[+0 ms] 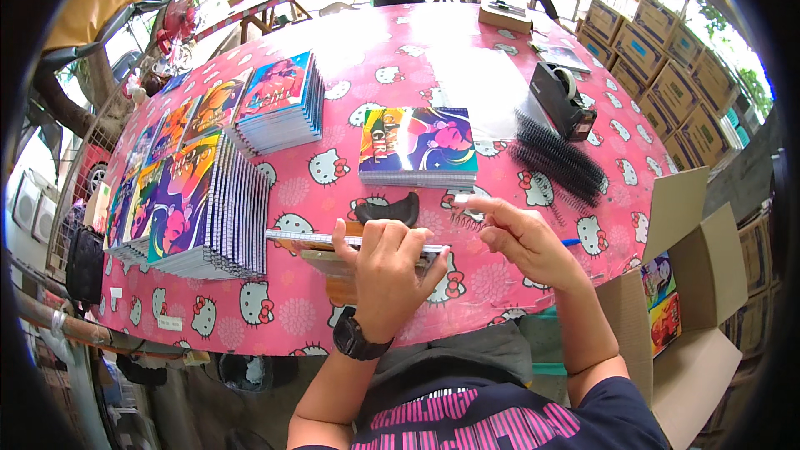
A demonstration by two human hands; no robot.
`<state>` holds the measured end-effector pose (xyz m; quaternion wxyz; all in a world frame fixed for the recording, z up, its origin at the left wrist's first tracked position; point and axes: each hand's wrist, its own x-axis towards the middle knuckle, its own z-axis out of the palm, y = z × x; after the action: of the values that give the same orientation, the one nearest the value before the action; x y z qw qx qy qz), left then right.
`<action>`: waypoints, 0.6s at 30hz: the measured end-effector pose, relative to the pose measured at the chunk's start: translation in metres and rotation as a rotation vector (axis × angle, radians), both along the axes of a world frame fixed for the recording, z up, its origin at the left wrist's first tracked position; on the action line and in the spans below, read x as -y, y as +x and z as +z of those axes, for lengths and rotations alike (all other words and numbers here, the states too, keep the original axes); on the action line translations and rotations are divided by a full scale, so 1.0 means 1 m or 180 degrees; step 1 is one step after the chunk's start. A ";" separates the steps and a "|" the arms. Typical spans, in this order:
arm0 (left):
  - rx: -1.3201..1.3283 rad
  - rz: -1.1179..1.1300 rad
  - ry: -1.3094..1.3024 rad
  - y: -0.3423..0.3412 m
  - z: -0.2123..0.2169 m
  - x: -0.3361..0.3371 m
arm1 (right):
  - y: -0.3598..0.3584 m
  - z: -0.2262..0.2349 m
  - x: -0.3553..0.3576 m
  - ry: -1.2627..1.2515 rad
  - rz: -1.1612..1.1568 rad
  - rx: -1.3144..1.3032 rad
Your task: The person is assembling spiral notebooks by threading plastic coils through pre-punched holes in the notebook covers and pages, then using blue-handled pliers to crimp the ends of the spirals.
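My left hand [387,271] grips a notebook [312,238], seen edge-on with its white pages showing. Its fingers lie over the top and the thumb presses the right end. Under the notebook are a wooden piece [342,290] and a black curved object [387,211], partly hidden. My right hand [533,246] hovers just right of the notebook, index finger stretched left and thumb apart from it. At that fingertip shows a small white spot [461,198], too small to name. Beneath the finger lies a thin wire coil [467,219]. Beyond sits a stack of colourful notebooks [417,146].
Taller notebook stacks [187,200] fill the table's left side. Black spiral coils [558,158] lie to the right, near a tape dispenser [562,100] and a blue pen [571,242]. An opened carton [692,317] holding notebooks stands by my right. Two people are beyond the table.
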<state>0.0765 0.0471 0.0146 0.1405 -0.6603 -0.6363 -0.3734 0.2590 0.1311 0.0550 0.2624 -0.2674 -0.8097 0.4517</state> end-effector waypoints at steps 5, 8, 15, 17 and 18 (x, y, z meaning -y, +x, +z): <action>0.0169 -0.0238 -0.0090 -0.001 0.007 0.001 | -0.010 -0.014 -0.002 0.0683 -0.0145 -0.0267; 0.0523 -0.0544 -0.0066 -0.010 0.009 0.005 | -0.011 -0.012 -0.003 0.0464 -0.0029 -0.0211; 0.0646 -0.0741 0.0137 -0.019 0.006 0.008 | -0.016 -0.014 -0.003 0.0815 0.0082 -0.0317; 0.0643 -0.0728 0.0144 -0.019 0.006 0.009 | -0.017 -0.013 -0.002 0.1003 0.0169 -0.0276; 0.0640 -0.0719 0.0147 -0.019 0.007 0.009 | -0.017 -0.013 -0.002 0.1024 0.0136 -0.0290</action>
<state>0.0574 0.0383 0.0211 0.0483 -0.6836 -0.5600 -0.4655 0.2424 0.1331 0.0422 0.3285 -0.1839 -0.8644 0.3334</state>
